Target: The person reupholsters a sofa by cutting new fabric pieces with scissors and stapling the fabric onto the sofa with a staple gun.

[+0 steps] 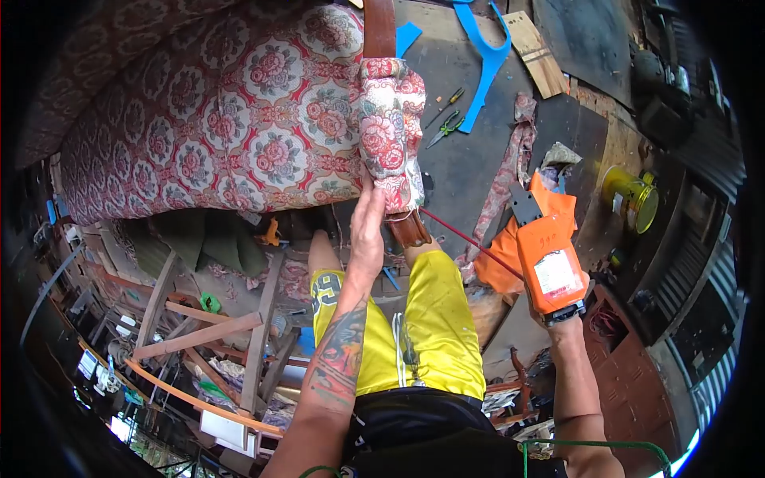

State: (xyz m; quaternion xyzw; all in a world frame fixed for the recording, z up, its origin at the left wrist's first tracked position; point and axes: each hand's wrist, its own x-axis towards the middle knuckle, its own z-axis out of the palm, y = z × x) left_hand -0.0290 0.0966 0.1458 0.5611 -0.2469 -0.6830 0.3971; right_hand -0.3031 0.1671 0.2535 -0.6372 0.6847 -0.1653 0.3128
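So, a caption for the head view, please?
Left hand grips floral fabric on sofa arm; right hand holds orange tool.

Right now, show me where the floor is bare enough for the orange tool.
The right hand holds the orange tool; the left hand grips the floral fabric. Bare dark floor lies between the green-handled cutters and the fabric strip. Another bare patch borders the wooden plank, top right. Crowded: wooden frames lower left, and around the yellow can.

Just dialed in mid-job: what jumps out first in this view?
Red floral upholstery fills the upper left, with the tattooed left hand gripping its wrapped end at centre. At right, the right hand holds a bright orange tool, and yellow shorts glow at bottom centre.
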